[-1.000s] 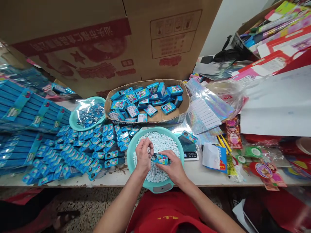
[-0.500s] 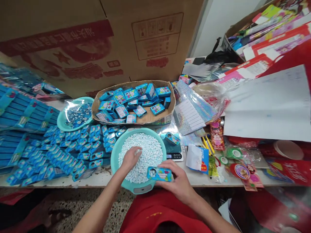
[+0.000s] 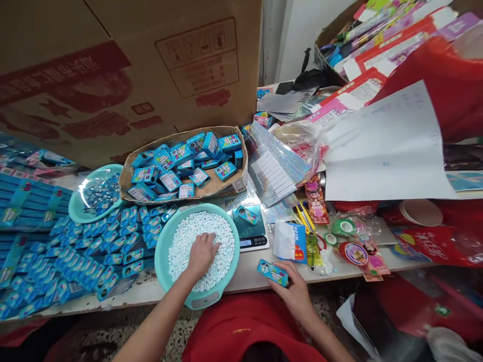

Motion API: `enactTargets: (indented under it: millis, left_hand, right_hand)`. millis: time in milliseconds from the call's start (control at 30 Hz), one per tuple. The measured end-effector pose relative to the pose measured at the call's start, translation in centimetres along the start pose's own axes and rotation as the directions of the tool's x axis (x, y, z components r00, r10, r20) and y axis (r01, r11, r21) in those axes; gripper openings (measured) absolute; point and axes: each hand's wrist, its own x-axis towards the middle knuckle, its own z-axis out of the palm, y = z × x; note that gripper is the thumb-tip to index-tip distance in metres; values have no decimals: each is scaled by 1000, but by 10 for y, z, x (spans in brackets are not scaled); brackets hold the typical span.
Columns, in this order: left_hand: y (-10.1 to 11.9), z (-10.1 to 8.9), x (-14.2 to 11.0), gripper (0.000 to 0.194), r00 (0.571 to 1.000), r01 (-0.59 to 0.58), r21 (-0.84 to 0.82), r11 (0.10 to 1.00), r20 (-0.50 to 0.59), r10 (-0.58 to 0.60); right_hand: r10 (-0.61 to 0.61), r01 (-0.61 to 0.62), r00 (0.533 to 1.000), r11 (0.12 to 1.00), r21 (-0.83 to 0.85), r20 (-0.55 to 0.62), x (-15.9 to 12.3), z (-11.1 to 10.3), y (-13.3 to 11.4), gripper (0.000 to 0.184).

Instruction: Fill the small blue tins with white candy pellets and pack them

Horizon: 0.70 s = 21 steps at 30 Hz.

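Box (image 3: 272, 272) sat between thumb and fingers of right hand (image 3: 293, 287), windowed end projecting past the tips, right of basin (image 3: 160, 259). Right grip closed on it. Left hand (image 3: 202, 256): fingers loosely parted, touching candies (image 3: 221, 229) in basin.

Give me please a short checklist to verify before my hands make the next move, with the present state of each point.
1. Small blue box gripped by the right hand: ok.
2. Box full: cannot tell; white shows at its round hole, but the level is hidden.
3. Left hand at the white candies: ok; whether it holds any, cannot tell.
4. Bowl wholly over the table: not ok; its front handle appears past the edge.
5. Scale free: not ok; another box lies on it.
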Motion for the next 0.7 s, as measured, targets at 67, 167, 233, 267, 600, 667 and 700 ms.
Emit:
enactTargets:
  millis: [67, 167, 233, 267, 600, 667, 700]
  left_hand:
    - [2, 6, -4, 25, 999, 35, 46, 998, 10, -36]
    - [-3, 6, -10, 18, 991, 137, -96, 986, 2, -137]
    - [-10, 1, -13, 18, 971, 206, -353, 913, -43, -236]
    - [-13, -3, -13, 20, 946, 234, -526, 818, -70, -316]
    - [-18, -29, -7, 24, 787, 195, -834, -516, 447, -425]
    - [-14, -28, -5, 32, 770, 240, -836, -493, 473, -427]
    - [-11, -28, -4, 36, 765, 260, -839, -477, 481, -429]
  right_hand:
    - [-32, 32, 999, 1000, -1, 19, 1, 15, 6, 23]
    - [-79, 81, 996, 996, -27, 44, 2, 26, 13, 23]
    - [-105, 111, 992, 991, -76, 74, 5, 22, 13, 25]
    - [-121, 130, 989, 986, -102, 89, 8, 19, 11, 27]
    - [-239, 234, 971, 935, -266, 13, 125, 54, -29, 51]
    - [-204, 205, 978, 940, -274, 34, 138, 63, -27, 41]
    - [-195, 196, 980, 943, -268, 31, 141, 63, -29, 37]
